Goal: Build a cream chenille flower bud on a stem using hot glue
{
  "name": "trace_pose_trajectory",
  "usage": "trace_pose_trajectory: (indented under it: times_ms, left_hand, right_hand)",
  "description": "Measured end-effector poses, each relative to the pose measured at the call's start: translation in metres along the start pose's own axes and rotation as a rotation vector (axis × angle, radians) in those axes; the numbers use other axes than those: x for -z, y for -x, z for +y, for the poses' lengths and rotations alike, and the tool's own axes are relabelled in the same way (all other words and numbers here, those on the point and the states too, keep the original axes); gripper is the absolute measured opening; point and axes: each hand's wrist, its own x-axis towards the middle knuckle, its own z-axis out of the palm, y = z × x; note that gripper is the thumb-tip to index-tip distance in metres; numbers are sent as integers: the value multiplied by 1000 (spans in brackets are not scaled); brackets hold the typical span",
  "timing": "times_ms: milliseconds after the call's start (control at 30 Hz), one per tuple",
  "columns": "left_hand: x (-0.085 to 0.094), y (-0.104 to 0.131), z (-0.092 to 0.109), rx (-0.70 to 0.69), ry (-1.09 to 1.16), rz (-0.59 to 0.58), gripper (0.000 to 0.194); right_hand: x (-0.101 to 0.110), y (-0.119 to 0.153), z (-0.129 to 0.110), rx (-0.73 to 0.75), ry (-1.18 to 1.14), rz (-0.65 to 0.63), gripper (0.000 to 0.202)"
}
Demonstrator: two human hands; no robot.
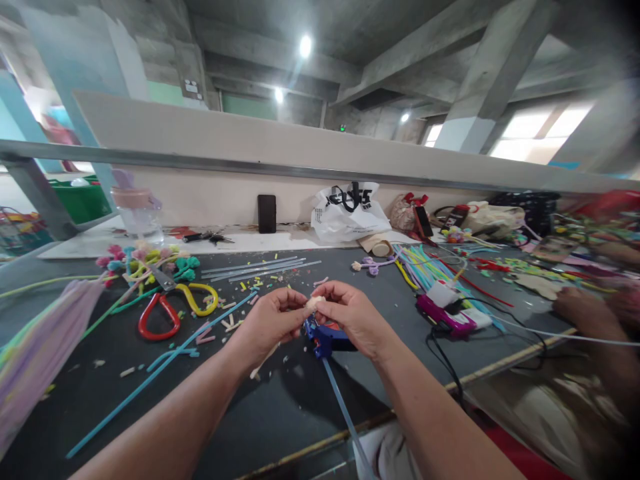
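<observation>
Closest to my camera, two bare forearms, the left one point(185, 393) and the right one point(430, 393), reach in from the lower edge and converge over the dark grey surface point(215, 427). At their ends I have my left hand point(273, 320) and right hand point(357, 317) almost meeting, knuckles up and fingers curled inward. Each pinches a small cream fuzzy piece point(315, 305) between thumb and fingertips, just above a dark blue glue gun point(323, 341); I can't tell whether either hand touches the gun. A translucent rod point(344, 403) runs from its near end past the surface's edge.

For containers, I have a clear bottle with a pink lid point(136, 217) at the back left; I can't make out its contents. Beyond it, a green plastic bin point(80, 203) holds something whitish. Against the back panel stands a white bag with black lettering and handles point(345, 223), contents hidden, then a patterned pouch with red trim point(406, 215) to its right.

Left of my hands lie scissors with one red and one yellow handle point(159, 319), near colourful fuzzy pieces point(145, 263). Another person's hand point(575, 310) rests at the far right.
</observation>
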Motion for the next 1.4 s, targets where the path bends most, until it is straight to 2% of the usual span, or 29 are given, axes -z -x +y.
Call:
trace_pose_trajectory:
  times_ms: [233, 400, 867, 1200, 1300, 1400]
  left_hand:
    - [3, -4, -6, -28, -44, 39, 28]
    - [2, -3, -3, -37, -83, 69, 27]
    - [4, -1, -2, -70, -159, 65, 18]
    - [-3, -1, -2, -40, -36, 65, 24]
    - [-2, -3, -3, -82, -105, 115, 25]
    - [-1, -4, -5, -164, -285, 132, 21]
  right_hand:
    - [-6, 1, -3, -26, 25, 36, 22]
    - [-7, 2, -5, -41, 55, 47, 22]
    - [-10, 2, -1, 0, 82, 47, 17]
    - [-6, -3, 0, -71, -19, 76, 20]
    - [-3, -5, 2, -67, -88, 100, 22]
    - [-3, -6, 2, -75, -135, 121, 23]
